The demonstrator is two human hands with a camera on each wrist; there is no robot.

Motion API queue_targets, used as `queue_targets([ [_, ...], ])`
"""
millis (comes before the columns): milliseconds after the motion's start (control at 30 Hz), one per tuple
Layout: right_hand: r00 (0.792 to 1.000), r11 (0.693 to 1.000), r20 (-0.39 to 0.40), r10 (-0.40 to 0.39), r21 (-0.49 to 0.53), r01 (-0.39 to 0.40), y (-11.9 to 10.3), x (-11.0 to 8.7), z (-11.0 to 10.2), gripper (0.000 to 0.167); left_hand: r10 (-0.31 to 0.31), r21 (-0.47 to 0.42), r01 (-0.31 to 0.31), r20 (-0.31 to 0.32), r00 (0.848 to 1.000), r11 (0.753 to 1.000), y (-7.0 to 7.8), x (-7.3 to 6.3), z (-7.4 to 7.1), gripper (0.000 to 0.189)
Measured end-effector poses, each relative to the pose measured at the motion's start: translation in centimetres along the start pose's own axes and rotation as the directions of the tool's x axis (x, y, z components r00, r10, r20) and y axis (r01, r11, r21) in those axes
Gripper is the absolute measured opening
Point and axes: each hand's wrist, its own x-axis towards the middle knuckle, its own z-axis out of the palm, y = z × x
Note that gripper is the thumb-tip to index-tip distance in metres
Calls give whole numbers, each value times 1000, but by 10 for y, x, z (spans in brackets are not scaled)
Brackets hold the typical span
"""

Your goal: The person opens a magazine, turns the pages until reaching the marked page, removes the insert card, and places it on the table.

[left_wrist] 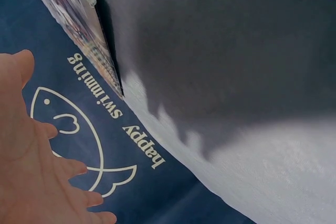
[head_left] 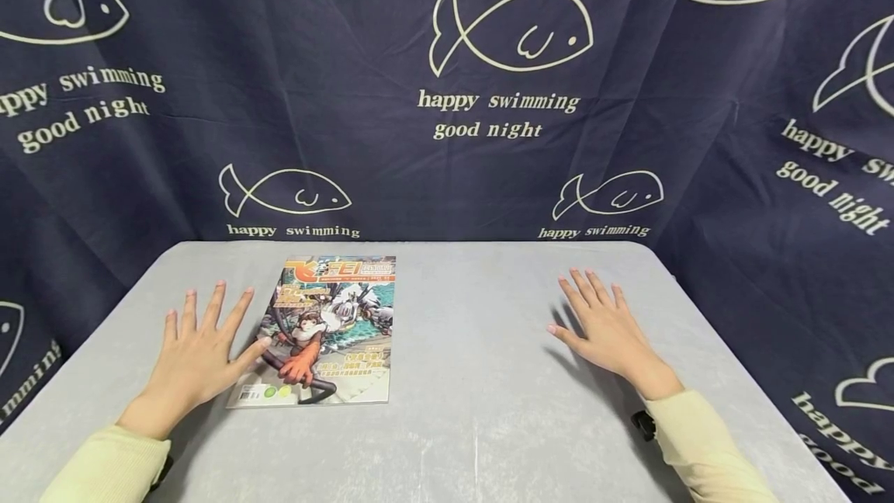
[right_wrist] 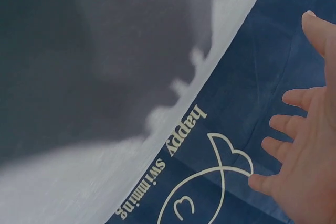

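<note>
A magazine with a colourful cartoon cover lies flat on the left half of the grey table, its orange title toward the far edge. My left hand is spread just left of it, the thumb tip over or beside the magazine's left edge in the head view. In the left wrist view, that hand hangs above the tabletop, and the magazine shows edge-on. On the right side my right hand hovers with fingers spread, its shadow beneath. Nothing is in its palm in the right wrist view, where the hand appears at the right.
The grey table has rounded far corners. Behind and on both sides hangs a dark blue curtain printed with fish outlines and lettering. A dark band shows at the right wrist below the pale yellow sleeve.
</note>
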Motion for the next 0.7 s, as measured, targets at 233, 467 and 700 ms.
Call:
queue_targets([
  [233, 997, 998, -35, -65, -28, 64, -10, 10, 3, 76, 25, 15, -25, -13, 1000, 1000, 2, 1, 0, 79],
  [467, 989, 990, -69, -130, -58, 126, -20, 16, 5, 71, 62, 29, -61, -29, 998, 998, 6, 2, -1, 79],
  [700, 980, 983, -94, -178, -53, 173, -30, 22, 7, 67, 88, 34, -87, -46, 995, 996, 12, 3, -3, 77],
])
